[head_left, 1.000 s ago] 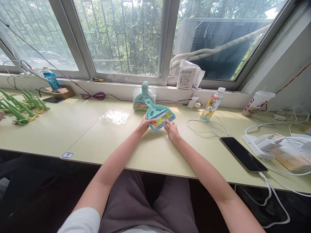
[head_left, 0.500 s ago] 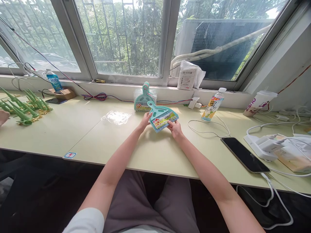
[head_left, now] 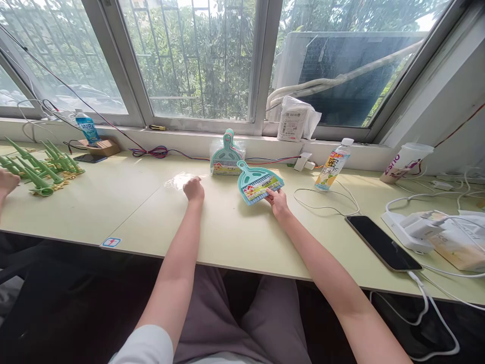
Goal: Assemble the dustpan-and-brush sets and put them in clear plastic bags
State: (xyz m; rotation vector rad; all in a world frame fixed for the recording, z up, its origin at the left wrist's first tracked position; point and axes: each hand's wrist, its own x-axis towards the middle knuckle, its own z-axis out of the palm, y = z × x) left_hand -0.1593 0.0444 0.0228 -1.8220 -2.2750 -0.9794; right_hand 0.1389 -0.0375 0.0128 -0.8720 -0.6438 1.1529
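Observation:
My right hand (head_left: 278,201) pinches the lower edge of a teal mini dustpan and brush set (head_left: 256,183) with a colourful label, held just above the pale green table (head_left: 242,237). My left hand (head_left: 194,190) has its fingers curled and rests on the near edge of a clear plastic bag (head_left: 177,180) lying flat on the table. Behind, a bagged stack of the same teal sets (head_left: 226,157) leans against the window sill.
A drink bottle (head_left: 333,165), a looped white cable (head_left: 326,199), a black phone (head_left: 382,243) and chargers lie to the right. Green plastic pieces (head_left: 36,167), a blue bottle (head_left: 87,127) and another person's hand (head_left: 6,181) are at the left.
My left hand let go of the teal set and moved left onto the clear bag. My right hand alone now holds the set, shifted slightly right.

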